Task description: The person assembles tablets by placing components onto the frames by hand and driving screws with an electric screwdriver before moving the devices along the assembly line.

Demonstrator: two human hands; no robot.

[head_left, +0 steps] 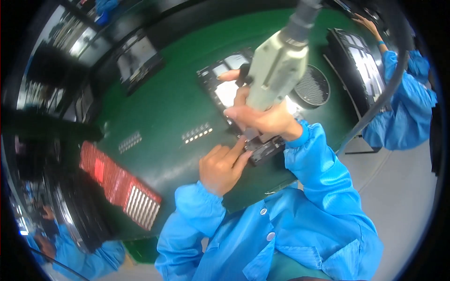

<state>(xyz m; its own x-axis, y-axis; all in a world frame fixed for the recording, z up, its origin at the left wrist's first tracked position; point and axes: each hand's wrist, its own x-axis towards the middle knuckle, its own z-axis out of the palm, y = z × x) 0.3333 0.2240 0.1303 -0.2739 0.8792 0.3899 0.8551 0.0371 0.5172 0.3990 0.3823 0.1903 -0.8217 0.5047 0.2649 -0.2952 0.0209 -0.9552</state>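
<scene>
My right hand is closed round a bulky pale grey-green corded power tool, held over a black-framed device panel. A thick dark fitting tops the tool, and its working end is hidden by my hand. Bright sheets show inside the panel's frame. My left hand lies at the panel's near left edge. Its index finger and thumb are apart and touch the frame, while the other fingers curl loosely. Just left of the panel sits a short row of small light parts on the green mat.
Red bubble wrap lies at the left under a pack of silvery pieces. Another row of small parts is nearby. A round dish stands right of the tool, beside stacked panels. A co-worker's blue sleeve shows at right.
</scene>
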